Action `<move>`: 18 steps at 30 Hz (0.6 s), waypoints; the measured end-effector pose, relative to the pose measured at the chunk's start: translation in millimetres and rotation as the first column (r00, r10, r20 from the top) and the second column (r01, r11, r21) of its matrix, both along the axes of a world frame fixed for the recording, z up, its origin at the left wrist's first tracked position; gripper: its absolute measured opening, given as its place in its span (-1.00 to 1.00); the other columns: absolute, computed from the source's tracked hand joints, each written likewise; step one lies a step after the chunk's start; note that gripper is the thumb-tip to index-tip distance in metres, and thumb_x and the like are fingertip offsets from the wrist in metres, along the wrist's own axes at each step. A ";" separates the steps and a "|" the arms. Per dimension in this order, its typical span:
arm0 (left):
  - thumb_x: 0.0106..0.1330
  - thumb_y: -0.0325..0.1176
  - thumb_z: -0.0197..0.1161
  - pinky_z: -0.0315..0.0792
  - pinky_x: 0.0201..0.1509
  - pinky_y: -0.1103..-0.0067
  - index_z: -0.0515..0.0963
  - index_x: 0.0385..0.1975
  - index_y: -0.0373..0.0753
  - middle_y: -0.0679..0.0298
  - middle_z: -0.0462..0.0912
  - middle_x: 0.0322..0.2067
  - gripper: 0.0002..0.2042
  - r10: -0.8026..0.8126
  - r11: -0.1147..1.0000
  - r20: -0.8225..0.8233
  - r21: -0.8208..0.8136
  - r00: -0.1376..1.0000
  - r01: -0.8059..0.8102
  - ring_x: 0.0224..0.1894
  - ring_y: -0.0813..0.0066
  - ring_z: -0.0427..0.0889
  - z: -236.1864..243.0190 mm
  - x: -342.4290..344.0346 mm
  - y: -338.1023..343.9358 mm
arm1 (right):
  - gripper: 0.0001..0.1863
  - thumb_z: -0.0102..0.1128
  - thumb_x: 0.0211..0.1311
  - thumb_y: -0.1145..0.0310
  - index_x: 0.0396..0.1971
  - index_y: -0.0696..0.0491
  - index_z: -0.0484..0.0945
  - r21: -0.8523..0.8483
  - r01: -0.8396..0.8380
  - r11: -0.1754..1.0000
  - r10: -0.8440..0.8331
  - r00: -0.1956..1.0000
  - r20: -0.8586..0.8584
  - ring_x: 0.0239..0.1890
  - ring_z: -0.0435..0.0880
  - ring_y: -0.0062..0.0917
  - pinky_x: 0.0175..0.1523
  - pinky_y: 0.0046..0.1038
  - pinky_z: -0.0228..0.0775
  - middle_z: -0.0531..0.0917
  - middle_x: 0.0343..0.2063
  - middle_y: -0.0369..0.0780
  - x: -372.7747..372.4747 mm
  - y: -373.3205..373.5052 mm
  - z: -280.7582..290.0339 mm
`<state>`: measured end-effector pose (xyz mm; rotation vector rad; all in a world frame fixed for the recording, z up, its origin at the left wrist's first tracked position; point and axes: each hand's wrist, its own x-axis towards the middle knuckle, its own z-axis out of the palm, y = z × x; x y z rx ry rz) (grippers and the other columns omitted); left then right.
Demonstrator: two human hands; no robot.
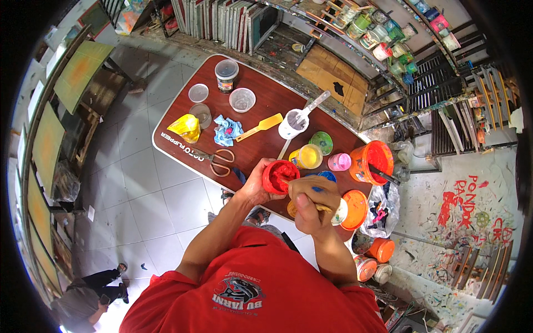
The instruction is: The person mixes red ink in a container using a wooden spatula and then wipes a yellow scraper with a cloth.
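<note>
Just above my red shirt, my left hand (261, 183) holds a red tub (273, 173) of thick red paint. My right hand (308, 213) grips a tan, blue-stained tool (317, 191), perhaps a wide wooden spatula, whose end reaches into the tub. On the brown table (211, 89) beyond them stand a yellow paint tub (308, 156), a pink cup (339, 162), a green cup (321, 142), a white tub (291, 126) with spatula and an orange bucket (372, 161). Scissors (220, 162), a yellow scraper (259, 126) and a blue rag (226, 130) lie to the left.
Drying racks (61, 155) line the left side over a tiled floor. Another person (83, 305) is at the lower left. Shelves of paint jars (372, 33) and screen frames (211, 25) stand behind the table. Orange buckets (380, 250) and a plastic bag (380, 219) are at the right.
</note>
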<state>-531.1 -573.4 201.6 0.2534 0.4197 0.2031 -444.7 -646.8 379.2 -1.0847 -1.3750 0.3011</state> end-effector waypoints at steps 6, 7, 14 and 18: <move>0.31 0.11 -0.09 0.57 -0.05 0.33 0.51 -0.02 -0.06 0.26 0.63 -0.10 -0.54 -0.005 0.997 -0.001 -0.078 1.000 0.005 -0.10 0.37 0.63 -0.9 -0.3 1.6 | -0.71 0.04 0.15 0.39 -0.72 0.20 0.41 -0.076 0.079 0.994 -0.072 0.994 0.088 -0.71 0.50 -0.41 -0.52 -0.43 0.30 0.48 -0.75 -0.19 0.9 10.4 -21.3; 0.30 0.15 -0.11 0.59 -0.11 0.32 0.49 0.02 0.01 0.32 0.62 -0.06 -0.52 -0.049 0.998 0.001 -0.049 0.999 0.049 -0.09 0.42 0.62 -1.7 -0.5 0.6 | -0.69 0.02 0.19 0.38 -0.73 0.17 0.38 -0.066 0.127 0.990 -0.118 0.985 0.130 -0.73 0.45 -0.44 -0.54 -0.44 0.25 0.44 -0.77 -0.21 2.7 10.7 -27.7; 0.33 0.13 -0.12 0.59 -0.07 0.27 0.47 0.05 -0.04 0.27 0.60 -0.03 -0.51 -0.021 1.000 -0.068 -0.023 0.997 0.019 -0.04 0.35 0.64 10.7 -0.2 -6.3 | -0.60 -0.05 0.38 0.35 -0.70 0.10 0.26 -0.280 0.177 0.944 -0.313 0.750 -0.582 -0.67 0.20 -0.72 -0.54 -0.54 -0.03 0.27 -0.75 -0.34 5.5 21.9 -7.6; 0.30 0.14 -0.09 0.55 0.00 0.19 0.50 0.06 -0.04 0.26 0.59 0.00 -0.49 0.005 0.999 -0.071 -0.036 0.997 -0.008 0.02 0.30 0.59 18.3 0.1 -1.9 | -0.63 -0.04 0.34 0.42 -0.72 0.14 0.25 -0.170 0.301 0.938 -0.345 0.850 -0.397 -0.69 0.31 -0.65 -0.58 -0.55 0.09 0.30 -0.77 -0.31 4.0 8.1 -6.2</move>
